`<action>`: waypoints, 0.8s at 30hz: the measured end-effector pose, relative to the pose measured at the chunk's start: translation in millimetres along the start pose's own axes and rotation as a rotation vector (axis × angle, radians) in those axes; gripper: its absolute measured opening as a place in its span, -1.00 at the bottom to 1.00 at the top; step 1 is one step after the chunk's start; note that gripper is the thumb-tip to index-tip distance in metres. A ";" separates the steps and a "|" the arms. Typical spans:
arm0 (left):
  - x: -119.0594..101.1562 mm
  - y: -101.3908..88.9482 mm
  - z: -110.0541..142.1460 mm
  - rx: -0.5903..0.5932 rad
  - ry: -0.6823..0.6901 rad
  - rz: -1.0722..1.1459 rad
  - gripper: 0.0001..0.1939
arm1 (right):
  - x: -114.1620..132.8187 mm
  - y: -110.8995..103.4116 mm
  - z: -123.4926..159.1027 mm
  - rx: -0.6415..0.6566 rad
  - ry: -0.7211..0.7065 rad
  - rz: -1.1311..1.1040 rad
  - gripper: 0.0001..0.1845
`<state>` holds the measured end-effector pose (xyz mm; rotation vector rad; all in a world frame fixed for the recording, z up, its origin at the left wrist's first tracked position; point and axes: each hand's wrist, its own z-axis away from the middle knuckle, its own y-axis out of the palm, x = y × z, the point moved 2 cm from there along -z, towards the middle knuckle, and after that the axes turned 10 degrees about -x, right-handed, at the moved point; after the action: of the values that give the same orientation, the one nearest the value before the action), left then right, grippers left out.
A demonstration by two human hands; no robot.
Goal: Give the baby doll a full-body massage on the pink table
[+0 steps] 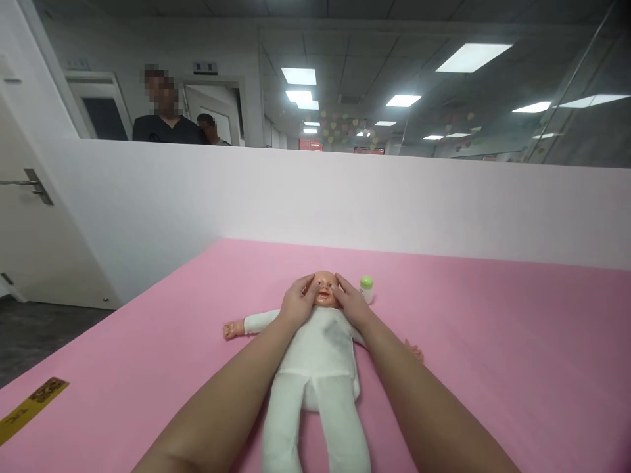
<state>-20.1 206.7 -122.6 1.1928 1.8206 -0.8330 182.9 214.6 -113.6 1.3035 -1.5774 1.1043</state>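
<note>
While a doll point(320, 351) lies face up between the forearms, left hand point(300, 300) and right hand point(351, 300) cup its head point(324, 278) from either side, fingers loosely curved and half spread, thumbs on the cheeks near the eyes; how firmly they press, can't tell. Doll's white cloth body stretches from the hands back toward the wearer, grey patch on the chest just below the right hand. One doll arm sticks out left of the left hand; the other passes under the right forearm. Green-capped container point(366, 288) stands just beside the right hand. Pink counter point(493, 341) beneath; yellow label strip point(34, 410) well left of the hands.
</note>
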 end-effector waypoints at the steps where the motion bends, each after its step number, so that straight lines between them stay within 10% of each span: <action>1: 1.3 -2.8 3.3 0.021 0.018 -0.022 -0.47 | 3.3 -0.2 6.1 0.024 0.019 0.020 -0.09; 7: 10.2 -16.3 13.9 0.148 -0.058 -0.048 -0.16 | 11.0 -1.0 24.5 0.064 0.055 0.084 0.31; 24: 7.7 -20.5 8.9 0.213 -0.098 -0.162 -0.13 | 1.0 -4.4 11.3 0.091 -0.067 0.178 0.05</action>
<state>-38.9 195.3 -131.5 1.1237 1.7996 -1.1815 186.6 203.2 -115.5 1.2903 -1.7367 1.2665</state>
